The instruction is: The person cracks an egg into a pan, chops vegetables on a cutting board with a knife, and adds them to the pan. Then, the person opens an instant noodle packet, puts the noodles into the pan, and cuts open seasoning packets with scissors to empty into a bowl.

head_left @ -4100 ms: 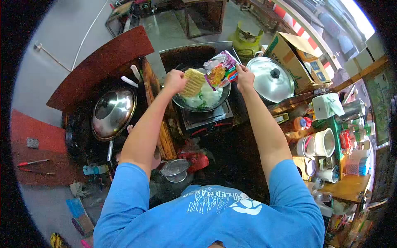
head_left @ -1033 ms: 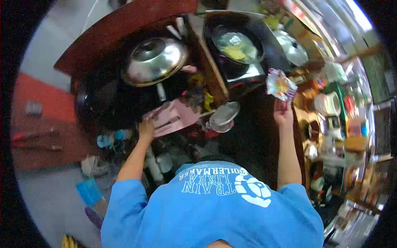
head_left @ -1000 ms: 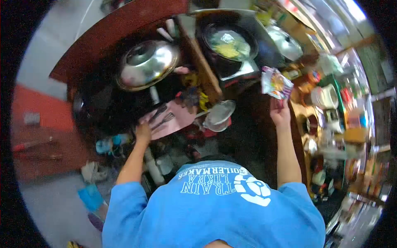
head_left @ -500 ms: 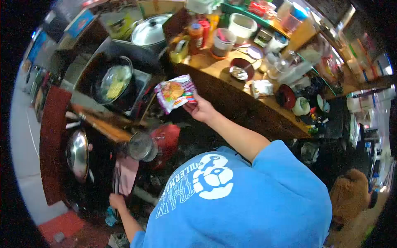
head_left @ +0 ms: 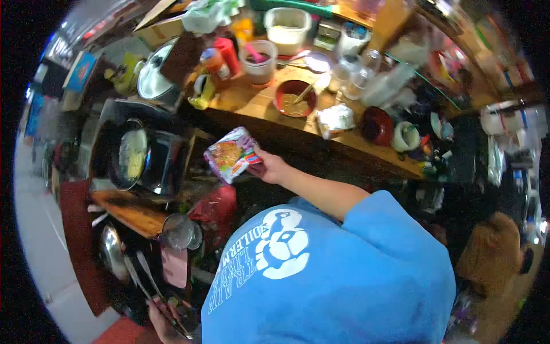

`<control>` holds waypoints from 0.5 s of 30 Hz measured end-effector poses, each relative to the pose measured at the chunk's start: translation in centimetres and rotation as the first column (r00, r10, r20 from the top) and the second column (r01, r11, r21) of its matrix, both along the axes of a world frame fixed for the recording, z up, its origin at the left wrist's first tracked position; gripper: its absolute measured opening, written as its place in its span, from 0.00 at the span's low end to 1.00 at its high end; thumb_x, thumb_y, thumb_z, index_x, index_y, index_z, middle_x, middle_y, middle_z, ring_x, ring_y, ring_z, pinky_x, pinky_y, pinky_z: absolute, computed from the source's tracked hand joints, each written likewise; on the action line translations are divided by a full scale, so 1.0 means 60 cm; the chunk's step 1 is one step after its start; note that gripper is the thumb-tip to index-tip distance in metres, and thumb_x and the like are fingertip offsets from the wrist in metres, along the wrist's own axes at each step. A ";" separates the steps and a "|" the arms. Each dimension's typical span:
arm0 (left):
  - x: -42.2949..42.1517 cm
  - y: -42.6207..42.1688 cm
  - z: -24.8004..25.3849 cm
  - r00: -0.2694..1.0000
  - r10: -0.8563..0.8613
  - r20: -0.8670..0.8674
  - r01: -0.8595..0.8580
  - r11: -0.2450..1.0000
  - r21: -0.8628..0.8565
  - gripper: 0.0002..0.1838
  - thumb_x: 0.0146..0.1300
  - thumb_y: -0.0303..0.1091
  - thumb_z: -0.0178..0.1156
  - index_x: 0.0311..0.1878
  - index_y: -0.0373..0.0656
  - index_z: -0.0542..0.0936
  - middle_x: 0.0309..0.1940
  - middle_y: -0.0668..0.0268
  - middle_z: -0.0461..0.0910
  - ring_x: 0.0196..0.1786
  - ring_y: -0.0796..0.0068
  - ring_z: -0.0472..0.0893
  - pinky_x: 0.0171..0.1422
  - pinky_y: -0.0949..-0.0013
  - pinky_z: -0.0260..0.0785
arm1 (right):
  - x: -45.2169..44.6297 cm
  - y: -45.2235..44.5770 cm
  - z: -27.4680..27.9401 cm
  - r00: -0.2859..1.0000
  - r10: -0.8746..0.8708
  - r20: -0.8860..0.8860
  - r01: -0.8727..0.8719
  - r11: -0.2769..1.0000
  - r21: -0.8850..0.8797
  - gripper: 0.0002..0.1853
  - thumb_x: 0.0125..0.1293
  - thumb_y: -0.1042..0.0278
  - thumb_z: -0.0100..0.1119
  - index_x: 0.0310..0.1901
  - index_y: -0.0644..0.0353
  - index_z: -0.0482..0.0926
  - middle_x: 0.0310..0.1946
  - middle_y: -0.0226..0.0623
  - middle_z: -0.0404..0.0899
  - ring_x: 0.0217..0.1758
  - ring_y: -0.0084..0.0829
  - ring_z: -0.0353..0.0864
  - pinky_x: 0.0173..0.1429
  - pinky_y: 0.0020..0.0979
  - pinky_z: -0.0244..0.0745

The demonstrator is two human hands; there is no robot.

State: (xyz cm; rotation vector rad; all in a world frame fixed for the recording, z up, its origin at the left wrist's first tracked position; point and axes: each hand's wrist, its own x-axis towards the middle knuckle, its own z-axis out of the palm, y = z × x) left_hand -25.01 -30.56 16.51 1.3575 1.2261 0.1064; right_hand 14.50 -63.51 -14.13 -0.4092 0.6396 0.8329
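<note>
My right hand (head_left: 270,167) grips a purple and white noodle packet (head_left: 232,153) by its edge, above the dark gap in front of the wooden counter. Low at the left, my left hand (head_left: 162,322) is closed around long metal tongs (head_left: 150,278), whose two arms point up and left. They extend between a shiny domed lid (head_left: 113,252) and a pink board (head_left: 174,268). Further up, a pan (head_left: 122,166) on the stove holds pale liquid and a yellow noodle block (head_left: 136,163).
On the wooden counter (head_left: 252,105) are a red bowl (head_left: 295,97) with a spoon, a white tub (head_left: 286,34), sauce bottles (head_left: 215,63) and a foil packet (head_left: 337,120). A strainer (head_left: 176,231) sits beside a wooden plank (head_left: 129,212). Brown cloth (head_left: 490,252) shows at right.
The noodle block went from my left hand into the pan. My left hand took up the tongs. The view turned right, and the packet, still in my right hand, appears further left.
</note>
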 end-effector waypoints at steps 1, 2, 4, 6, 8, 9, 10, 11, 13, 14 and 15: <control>0.054 -0.006 0.019 0.998 0.055 0.037 -0.057 0.997 0.051 0.17 0.72 0.50 0.57 0.45 0.44 0.78 0.30 0.70 0.75 0.27 0.81 0.74 0.27 0.74 0.70 | 0.004 0.000 -0.027 1.000 0.022 -0.012 -0.022 1.000 0.019 0.14 0.71 0.54 0.60 0.51 0.51 0.79 0.49 0.34 0.83 0.51 0.34 0.82 0.62 0.40 0.77; 0.098 0.011 0.023 0.999 -0.011 0.049 0.006 0.995 0.102 0.17 0.71 0.50 0.57 0.45 0.45 0.77 0.32 0.72 0.75 0.29 0.83 0.74 0.31 0.77 0.70 | 0.006 -0.008 -0.050 0.999 0.043 -0.014 -0.042 0.999 0.032 0.16 0.71 0.54 0.60 0.55 0.52 0.77 0.51 0.38 0.81 0.52 0.36 0.82 0.62 0.40 0.77; 0.185 0.042 0.020 0.996 0.021 0.087 -0.047 0.947 0.318 0.15 0.73 0.49 0.54 0.40 0.46 0.76 0.30 0.73 0.74 0.29 0.85 0.74 0.32 0.79 0.69 | 0.001 -0.004 0.025 0.999 -0.016 0.028 0.015 1.000 0.024 0.18 0.71 0.55 0.60 0.57 0.54 0.76 0.52 0.38 0.81 0.55 0.36 0.81 0.64 0.40 0.76; 0.230 0.186 -0.004 0.918 -0.366 -0.151 0.396 0.836 0.381 0.18 0.75 0.49 0.50 0.37 0.44 0.75 0.24 0.71 0.73 0.20 0.82 0.71 0.23 0.75 0.63 | 0.006 -0.008 0.034 0.998 0.021 -0.056 -0.030 0.985 -0.172 0.17 0.70 0.54 0.61 0.54 0.53 0.78 0.50 0.34 0.81 0.54 0.33 0.79 0.61 0.38 0.74; 0.305 0.291 -0.039 0.876 -0.386 -0.290 0.479 0.767 0.426 0.16 0.74 0.46 0.51 0.39 0.42 0.76 0.21 0.70 0.73 0.19 0.78 0.73 0.23 0.73 0.64 | 0.006 0.000 0.035 0.999 -0.041 -0.019 0.038 0.991 -0.124 0.17 0.71 0.54 0.60 0.55 0.54 0.77 0.52 0.37 0.79 0.56 0.36 0.79 0.68 0.45 0.71; 0.352 0.319 -0.043 0.861 -0.341 -0.376 0.490 0.753 0.438 0.17 0.71 0.44 0.54 0.37 0.38 0.77 0.22 0.65 0.76 0.20 0.73 0.75 0.24 0.67 0.67 | 0.008 0.002 0.034 1.000 -0.014 -0.015 0.013 0.992 -0.124 0.17 0.71 0.54 0.60 0.55 0.54 0.77 0.52 0.37 0.79 0.56 0.36 0.79 0.68 0.45 0.71; 0.365 0.429 -0.121 0.805 -0.393 -0.445 0.593 0.508 0.625 0.18 0.68 0.43 0.58 0.36 0.34 0.80 0.24 0.58 0.81 0.24 0.66 0.80 0.31 0.61 0.73 | 0.009 0.002 0.036 0.999 -0.033 -0.025 0.028 0.984 -0.177 0.17 0.71 0.53 0.61 0.54 0.54 0.77 0.51 0.37 0.80 0.55 0.35 0.79 0.66 0.43 0.72; 0.410 0.458 -0.162 0.800 -0.325 -0.505 0.600 0.459 0.655 0.19 0.65 0.46 0.60 0.36 0.35 0.83 0.29 0.53 0.84 0.32 0.61 0.84 0.40 0.59 0.76 | 0.014 -0.017 0.027 0.998 -0.061 -0.028 0.053 0.972 -0.229 0.18 0.70 0.53 0.62 0.53 0.55 0.78 0.50 0.36 0.81 0.54 0.34 0.79 0.63 0.42 0.74; 0.475 0.513 -0.194 0.781 -0.228 -0.582 0.595 0.555 0.581 0.19 0.64 0.48 0.61 0.41 0.39 0.85 0.31 0.53 0.86 0.34 0.60 0.86 0.42 0.59 0.77 | 0.010 -0.014 0.036 0.998 -0.067 0.014 0.068 0.968 -0.241 0.17 0.70 0.53 0.62 0.53 0.55 0.78 0.49 0.35 0.81 0.54 0.33 0.79 0.62 0.41 0.75; 0.496 0.547 -0.226 0.767 -0.223 -0.601 0.614 0.526 0.588 0.19 0.64 0.49 0.61 0.42 0.40 0.86 0.30 0.55 0.86 0.33 0.61 0.86 0.42 0.59 0.78 | 0.010 -0.018 0.041 0.995 -0.087 0.046 0.095 0.965 -0.246 0.17 0.70 0.53 0.62 0.52 0.55 0.78 0.48 0.35 0.82 0.53 0.33 0.79 0.60 0.40 0.77; 0.513 0.578 -0.251 0.753 -0.216 -0.621 0.633 0.496 0.595 0.19 0.63 0.49 0.62 0.42 0.42 0.86 0.29 0.56 0.86 0.31 0.61 0.86 0.41 0.58 0.78 | 0.010 -0.017 0.047 0.996 -0.078 0.052 0.089 0.964 -0.252 0.17 0.70 0.53 0.62 0.52 0.55 0.78 0.48 0.35 0.82 0.53 0.33 0.79 0.60 0.40 0.77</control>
